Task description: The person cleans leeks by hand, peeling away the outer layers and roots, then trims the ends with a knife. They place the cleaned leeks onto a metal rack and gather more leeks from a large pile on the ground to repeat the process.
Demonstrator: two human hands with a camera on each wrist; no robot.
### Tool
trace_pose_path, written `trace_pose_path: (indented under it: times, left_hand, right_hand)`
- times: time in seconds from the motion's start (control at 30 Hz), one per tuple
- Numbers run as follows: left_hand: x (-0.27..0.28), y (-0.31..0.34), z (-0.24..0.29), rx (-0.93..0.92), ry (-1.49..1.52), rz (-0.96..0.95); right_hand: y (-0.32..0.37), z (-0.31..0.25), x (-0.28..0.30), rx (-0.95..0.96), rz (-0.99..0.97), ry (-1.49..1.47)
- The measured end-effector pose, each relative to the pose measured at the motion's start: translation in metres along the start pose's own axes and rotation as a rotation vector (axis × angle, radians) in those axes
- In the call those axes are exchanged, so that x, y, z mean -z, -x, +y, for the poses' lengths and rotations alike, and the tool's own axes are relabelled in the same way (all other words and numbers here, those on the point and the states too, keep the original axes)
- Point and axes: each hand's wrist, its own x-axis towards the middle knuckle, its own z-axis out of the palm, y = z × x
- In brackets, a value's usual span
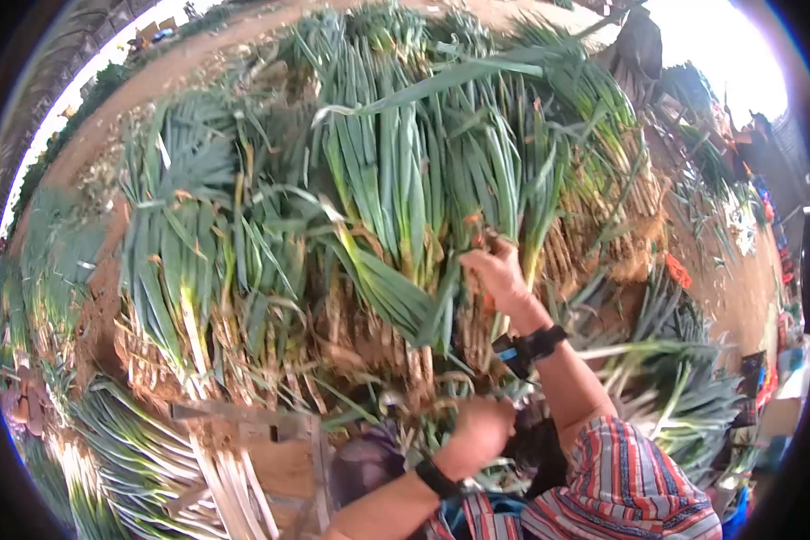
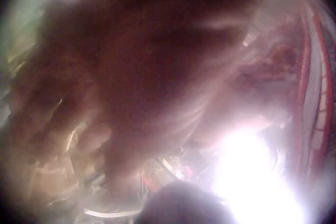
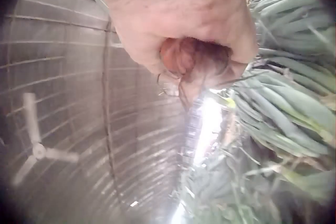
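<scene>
Tall bundles of leeks point(image 1: 378, 171) stand in rows in the head view, green leaves up and earthy stems down. My right hand point(image 1: 499, 274) is raised in front of the middle bundles, fingers curled. From the right wrist, the same hand point(image 3: 184, 14) grips a brown, withered-looking strip point(image 3: 210, 58), with thin strands below it. My left hand point(image 1: 481, 436) is lower, close to my body and blurred by motion. In the left wrist view this hand point(image 2: 152, 61) is dark and smeared, its fingers bent downward; I cannot tell whether it holds anything.
A wooden crate point(image 1: 283, 468) stands at lower left, beside leeks lying with white stems point(image 1: 153, 450). More loose leeks point(image 1: 684, 396) lie at right. Bare soil point(image 1: 90, 135) borders the bundles. Overhead is a ribbed roof point(image 3: 58, 66) with a fan point(image 3: 39, 151).
</scene>
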Motion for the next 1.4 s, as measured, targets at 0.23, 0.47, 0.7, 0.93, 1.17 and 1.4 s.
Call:
trace_pose_path:
  times: [0.23, 0.47, 0.7, 0.93, 1.17, 1.4]
  left_hand:
    - [-0.052, 0.030, 0.025, -0.165, 0.010, -0.118]
    - [-0.050, 0.051, 0.024, -0.175, 0.115, -0.229]
    - [-0.008, 0.035, -0.022, -0.017, 0.102, 0.178]
    - [0.052, -0.028, -0.087, 0.185, -0.333, 0.391]
    - [0.060, -0.054, -0.112, 0.331, -0.534, 0.292]
    - [0.049, -0.032, -0.090, 0.068, -0.526, 0.388]
  right_hand:
    - [0.160, 0.144, 0.049, 0.726, -0.127, 0.953]
    - [0.316, 0.219, 0.070, 0.017, -0.223, 0.643]
    - [0.345, 0.172, 0.089, -0.206, -0.364, 0.929]
    - [0.320, 0.080, 0.130, -0.150, -0.222, 1.179]
    - [0.342, 0.042, 0.177, -0.092, -0.110, 1.330]
    - [0.349, 0.042, 0.189, -0.265, 0.129, 0.955]
